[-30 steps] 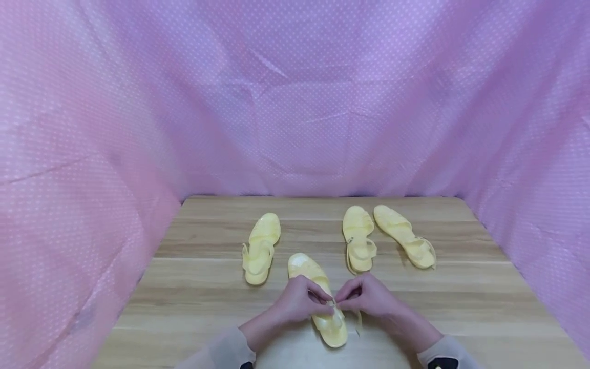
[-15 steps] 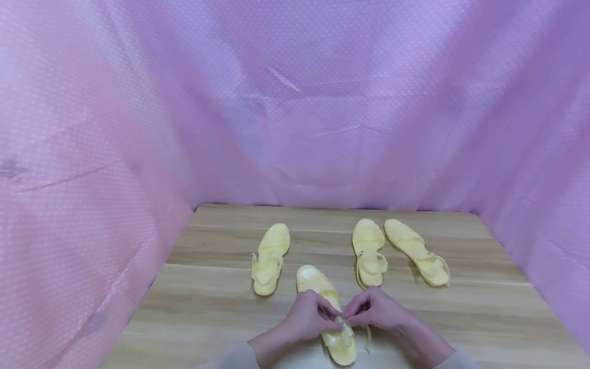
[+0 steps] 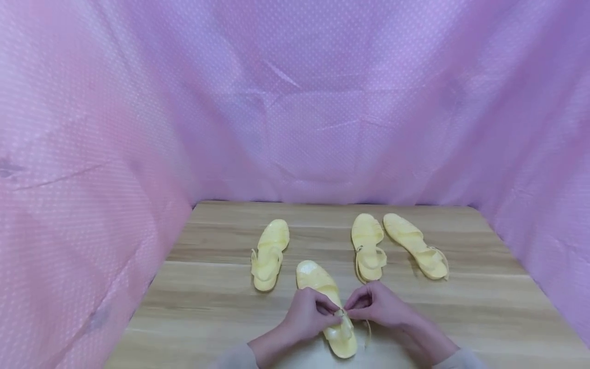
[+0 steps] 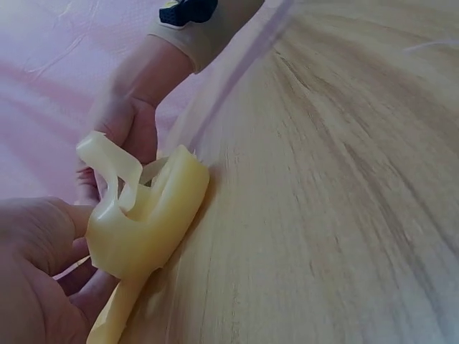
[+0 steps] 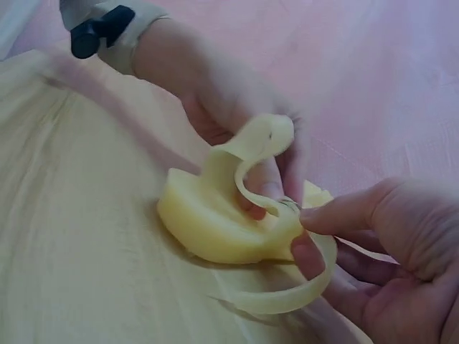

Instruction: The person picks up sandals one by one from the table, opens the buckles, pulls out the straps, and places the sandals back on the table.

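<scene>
A pale yellow sandal (image 3: 315,277) lies on the table between my hands, toe pointing away and a little left. At the ankle strap, my left hand (image 3: 310,313) pinches the strap by the small metal buckle (image 5: 288,203). From the other side my right hand (image 3: 380,307) pinches the thin strap (image 5: 290,297) at the buckle, and its loose end curls down toward the table. In the left wrist view the heel part (image 4: 161,226) stands in front of the fingertips and partly hides them. Whether the strap passes through the buckle I cannot tell.
One more yellow sandal (image 3: 269,259) lies to the left. Two others, an upright one (image 3: 367,230) and a slanted one (image 3: 407,238), lie at the back right with their straps. Pink dotted cloth (image 3: 295,102) surrounds the wooden table (image 3: 207,292) at the back and sides.
The head view has shifted, so everything sits slightly lower and farther right than a second ago. Both hands stay at the buckle, with only small finger movements.
</scene>
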Motion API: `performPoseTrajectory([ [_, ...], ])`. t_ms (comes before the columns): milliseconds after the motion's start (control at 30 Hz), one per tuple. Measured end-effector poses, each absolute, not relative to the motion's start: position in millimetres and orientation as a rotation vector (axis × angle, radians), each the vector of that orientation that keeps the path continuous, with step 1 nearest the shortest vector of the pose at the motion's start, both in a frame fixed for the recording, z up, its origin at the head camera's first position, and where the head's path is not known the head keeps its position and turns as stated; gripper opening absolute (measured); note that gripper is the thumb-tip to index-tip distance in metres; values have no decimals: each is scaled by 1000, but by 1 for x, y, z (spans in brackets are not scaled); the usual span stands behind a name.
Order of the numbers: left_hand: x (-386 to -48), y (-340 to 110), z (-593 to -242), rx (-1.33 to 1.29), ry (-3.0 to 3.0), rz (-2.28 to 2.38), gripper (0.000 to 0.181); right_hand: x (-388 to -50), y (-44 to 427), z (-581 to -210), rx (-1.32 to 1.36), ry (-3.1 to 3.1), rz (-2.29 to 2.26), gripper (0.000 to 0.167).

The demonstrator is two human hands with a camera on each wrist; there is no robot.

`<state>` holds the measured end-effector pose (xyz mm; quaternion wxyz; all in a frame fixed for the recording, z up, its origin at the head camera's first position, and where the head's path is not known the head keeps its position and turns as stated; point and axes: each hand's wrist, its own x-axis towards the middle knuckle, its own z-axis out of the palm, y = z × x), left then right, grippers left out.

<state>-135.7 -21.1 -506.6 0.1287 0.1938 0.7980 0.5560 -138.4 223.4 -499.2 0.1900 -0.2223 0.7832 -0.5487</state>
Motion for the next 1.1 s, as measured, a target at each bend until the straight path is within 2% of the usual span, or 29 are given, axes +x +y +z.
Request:
performPoseTrajectory([
  [433, -139, -21, -508, 514, 2274, 1628, 19, -135, 216, -501, -615, 2289, -1562, 14],
  [833, -142, -24, -497, 663, 2270, 1545, 10, -129, 212, -511, -603, 2233, -1680, 22],
  [1100, -135, -20, -495, 652, 2310, 1509, 8, -127, 208, -509, -524, 2297, -1629, 21],
])
